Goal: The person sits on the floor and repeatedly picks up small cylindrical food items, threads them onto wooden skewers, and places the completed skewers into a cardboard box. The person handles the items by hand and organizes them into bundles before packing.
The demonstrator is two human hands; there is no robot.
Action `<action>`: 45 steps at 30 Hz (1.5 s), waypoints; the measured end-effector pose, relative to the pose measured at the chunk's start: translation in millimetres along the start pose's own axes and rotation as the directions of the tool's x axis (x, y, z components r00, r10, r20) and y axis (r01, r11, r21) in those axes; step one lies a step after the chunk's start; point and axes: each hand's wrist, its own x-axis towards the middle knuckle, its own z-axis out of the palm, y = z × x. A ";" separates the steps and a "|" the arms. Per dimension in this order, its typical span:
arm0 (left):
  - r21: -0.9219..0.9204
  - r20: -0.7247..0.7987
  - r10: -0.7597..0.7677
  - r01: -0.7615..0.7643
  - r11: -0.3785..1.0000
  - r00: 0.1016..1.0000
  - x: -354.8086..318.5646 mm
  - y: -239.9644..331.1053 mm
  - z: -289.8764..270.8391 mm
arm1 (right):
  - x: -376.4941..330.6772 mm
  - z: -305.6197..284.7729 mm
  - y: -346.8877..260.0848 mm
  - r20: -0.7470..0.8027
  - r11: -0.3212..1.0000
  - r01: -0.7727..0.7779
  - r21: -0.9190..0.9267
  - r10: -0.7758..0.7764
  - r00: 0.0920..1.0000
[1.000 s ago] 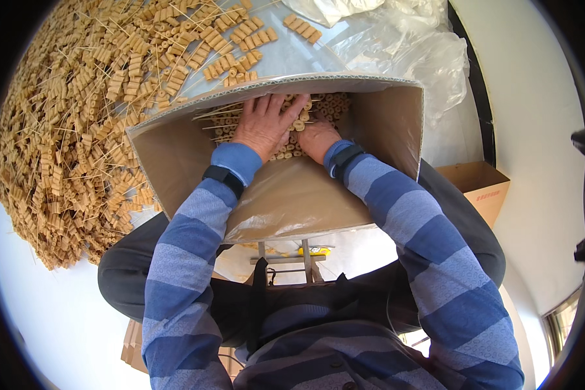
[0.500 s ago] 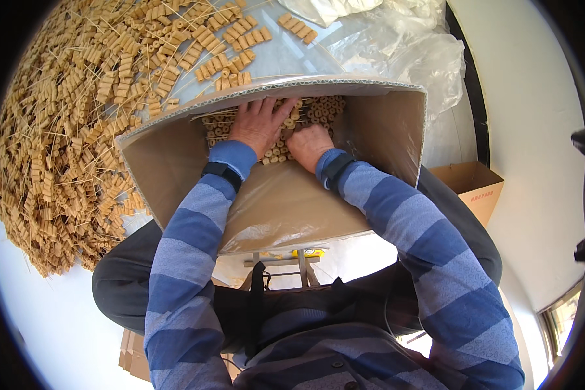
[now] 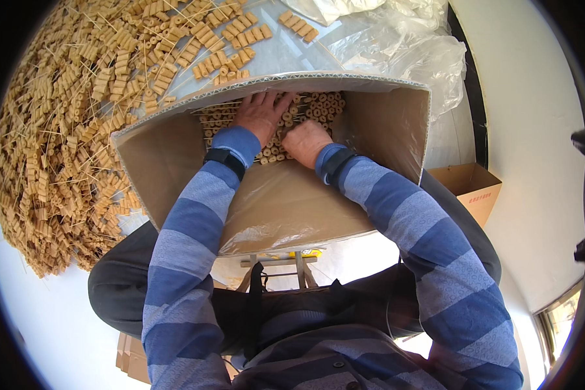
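- White wall [image 3: 526,130] down the right of the frame; grey-blue surface [image 3: 283,55] at upper middle.
- Nearest: striped blue sleeves [image 3: 192,224] rising from the lower edge, a black wristband [image 3: 338,168] at each cuff. Dark trousers [image 3: 120,289], knees out to both sides.
- Wooden stand [image 3: 300,270] low centre, partly hidden; bit of a yellow object [image 3: 309,253] beside it, unclear what.
- Large cardboard box [image 3: 292,208] mid-frame between my knees, mouth open toward me, shiny film on the near inner wall.
- Right hand [image 3: 307,140] inside it, centre frame: fingers curled in tight, fingertips hidden, can't tell if I'm gripping anything.
- Left hand [image 3: 259,117] inside too, just left of the right: fingers stretched out, thumb spread wide, laid over the packed skewers [image 3: 322,107].
- Those skewers, tan hollow rolls on thin sticks, sit deep in the box under and around my hands; sticks run leftward at left, round ends show at right.
- Smaller open carton [image 3: 468,185] right of frame, beyond my right knee.
- Big heap of loose skewers [image 3: 65,149] fills the upper left; one separate skewer [image 3: 299,26] at top centre.
- Crumpled clear plastic [image 3: 403,58], upper right of centre.
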 end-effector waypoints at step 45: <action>-0.042 0.037 -0.141 0.143 0.989 0.989 -22.1 -5.7 23.6 | 33.7 15.6 60.5 -0.120 0.762 -0.312 0.567 0.451 0.884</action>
